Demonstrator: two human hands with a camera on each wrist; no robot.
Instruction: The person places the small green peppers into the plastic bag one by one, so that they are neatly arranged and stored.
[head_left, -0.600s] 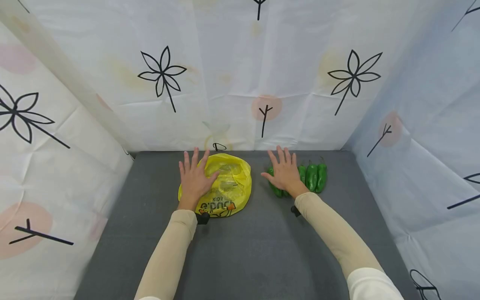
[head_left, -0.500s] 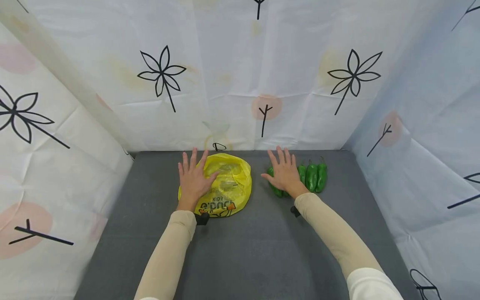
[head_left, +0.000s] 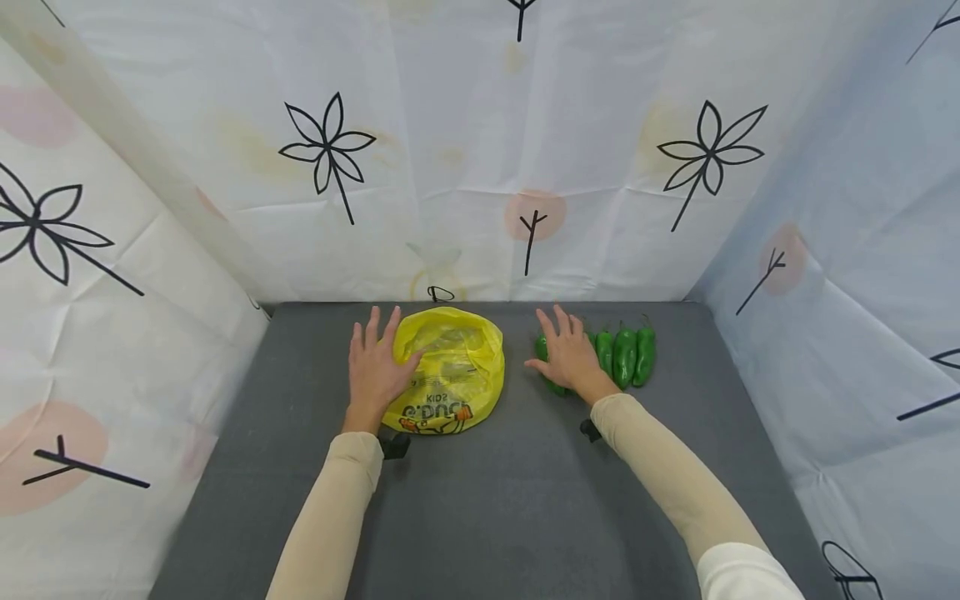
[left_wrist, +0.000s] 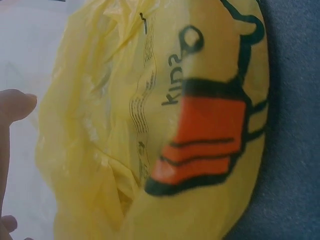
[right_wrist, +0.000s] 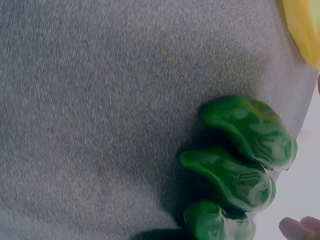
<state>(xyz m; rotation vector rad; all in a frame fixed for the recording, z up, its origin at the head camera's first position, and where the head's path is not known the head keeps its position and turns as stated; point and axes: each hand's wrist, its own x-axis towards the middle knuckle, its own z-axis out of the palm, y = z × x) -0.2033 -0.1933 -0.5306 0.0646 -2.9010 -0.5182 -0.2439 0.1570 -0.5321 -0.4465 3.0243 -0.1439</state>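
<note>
From where I stand, both hands reach out over the grey table (head_left: 480, 517), palms down, with nothing gripped in either; the left hand (head_left: 375, 375) has its fingers spread and slightly bent above the left side of the yellow bag (head_left: 457, 367), its thumb toward the bag's middle; whether it touches the plastic I cannot tell; the bag lies near the table's far edge, left of centre, rounded and crumpled, with dark lettering and an orange patch printed on the side nearest the person; the right hand (head_left: 572, 358) is likewise spread, above the left end of a row of green peppers (head_left: 625, 354), partly hiding them, and contact there is unclear too; the peppers lie side by side, glossy, stems toward the far edge, to the right of the bag and apart from it; beige sleeves (head_left: 326, 517) cover the forearms, and a small black device (head_left: 591, 430) sits at each wrist; pale cloth (head_left: 450, 167) hangs behind and on both sides, printed with black line flowers (head_left: 327, 147) and peach discs (head_left: 551, 221).
</note>
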